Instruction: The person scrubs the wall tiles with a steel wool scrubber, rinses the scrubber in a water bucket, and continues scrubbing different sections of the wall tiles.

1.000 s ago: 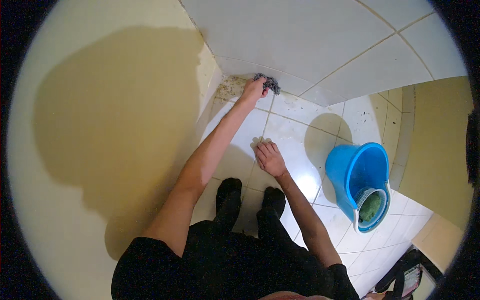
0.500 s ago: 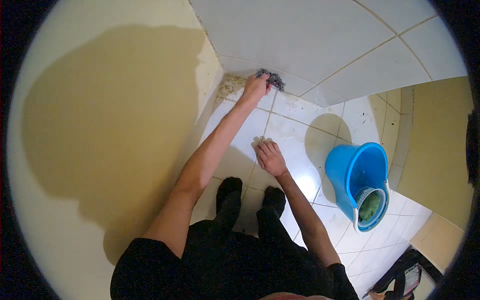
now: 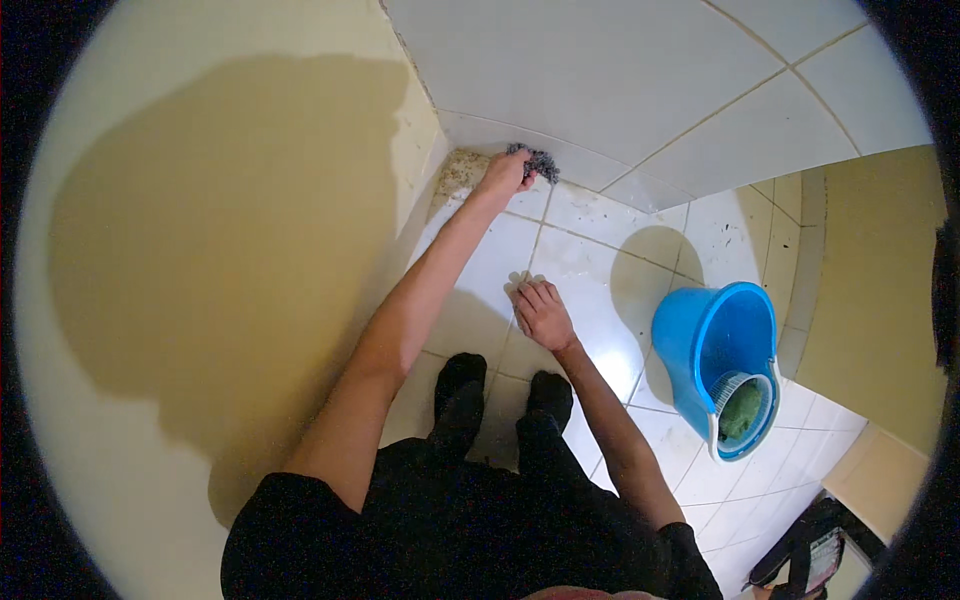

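Note:
My left hand is closed round a grey, curly metal scouring pad. It presses the pad where the white tiled floor meets the white tiled wall, near the corner. Part of the pad is hidden by the fingers. Closer to my feet, my right hand is open and holds nothing, its fingers bent and a little apart. The fingertips seem to rest on the floor tiles, with their shadow beside them.
A blue bucket with a white strainer and a green cloth-like thing stands at the right. Brown stains mark the corner. A yellow wall rises on the left. A black bag-like item lies lower right.
My left hand has slid slightly left along the wall's foot with the scouring pad. My right hand has stayed almost where it was.

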